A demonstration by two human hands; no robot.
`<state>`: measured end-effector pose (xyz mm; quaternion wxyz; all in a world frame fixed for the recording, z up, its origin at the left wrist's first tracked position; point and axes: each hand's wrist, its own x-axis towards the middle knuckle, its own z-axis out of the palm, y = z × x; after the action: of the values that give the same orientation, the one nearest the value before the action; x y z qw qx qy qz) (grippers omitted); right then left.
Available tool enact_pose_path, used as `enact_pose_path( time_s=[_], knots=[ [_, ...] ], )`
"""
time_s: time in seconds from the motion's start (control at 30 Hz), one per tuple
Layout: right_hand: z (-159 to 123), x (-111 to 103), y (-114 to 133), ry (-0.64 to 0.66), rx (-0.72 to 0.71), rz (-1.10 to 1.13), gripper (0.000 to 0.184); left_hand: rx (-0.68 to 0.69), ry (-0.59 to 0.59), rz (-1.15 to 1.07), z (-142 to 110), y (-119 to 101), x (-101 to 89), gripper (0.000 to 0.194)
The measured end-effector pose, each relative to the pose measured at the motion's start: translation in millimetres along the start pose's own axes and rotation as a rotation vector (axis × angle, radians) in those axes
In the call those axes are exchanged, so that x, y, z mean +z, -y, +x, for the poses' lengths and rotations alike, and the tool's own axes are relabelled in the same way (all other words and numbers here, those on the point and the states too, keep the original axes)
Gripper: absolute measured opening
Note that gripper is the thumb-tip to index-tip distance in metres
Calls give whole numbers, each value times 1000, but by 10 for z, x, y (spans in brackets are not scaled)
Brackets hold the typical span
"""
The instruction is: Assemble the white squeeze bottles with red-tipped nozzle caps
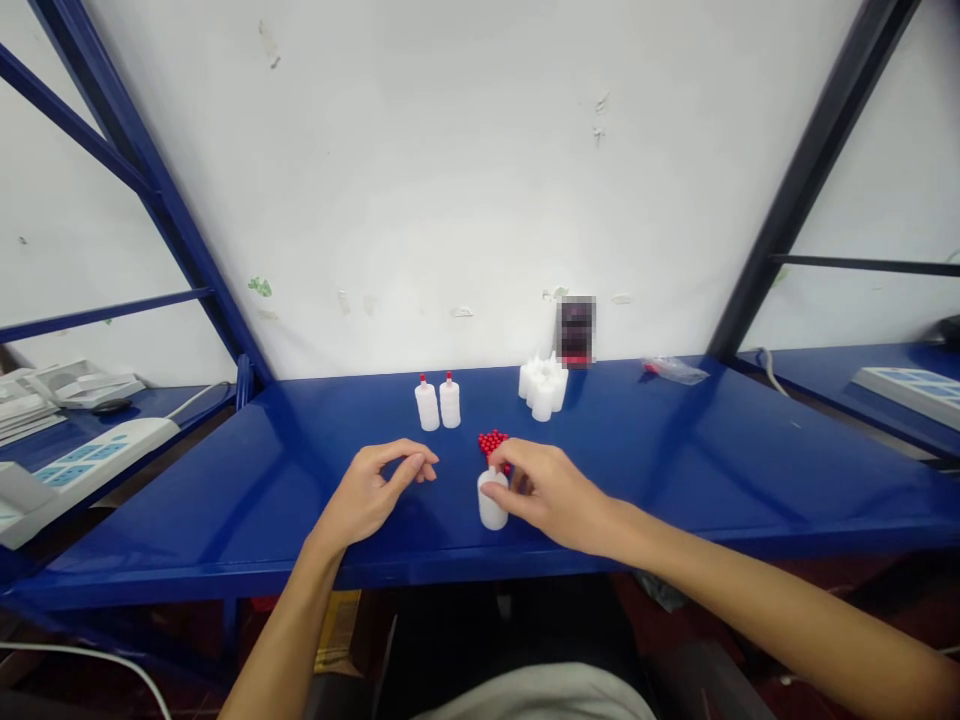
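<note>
A small white plastic bottle [493,514] stands upright near the front of the blue table. My right hand [551,492] is closed on its upper part, the thumb across the front and the index finger at the neck. A bit of red shows at the bottle's top, mostly hidden by the fingers. Just behind lies a pile of small red caps [491,440], partly covered by the same hand. My left hand [382,490] hovers to the left of the bottle, apart from it, with loosely bent fingers and nothing visible in them.
Two red-capped white bottles [439,405] stand further back, left of centre. A cluster of several white bottles without red caps [544,388] is at the back right. Near the wall lies a clear plastic bag [677,371]. Power strips [94,465] flank the table.
</note>
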<state>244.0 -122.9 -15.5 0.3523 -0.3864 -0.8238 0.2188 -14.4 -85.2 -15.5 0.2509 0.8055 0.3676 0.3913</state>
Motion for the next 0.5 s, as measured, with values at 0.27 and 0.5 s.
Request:
enact_pose_path(
  time_s=[0.27,0.5],
  knots=[
    [636,281,-27,51,-190,-138,25,82,-445,-17,-22,132,-45,18],
    [818,-61,-353,-90,-194,-223,22,-239,-467,186,78,55,38,31]
  ],
)
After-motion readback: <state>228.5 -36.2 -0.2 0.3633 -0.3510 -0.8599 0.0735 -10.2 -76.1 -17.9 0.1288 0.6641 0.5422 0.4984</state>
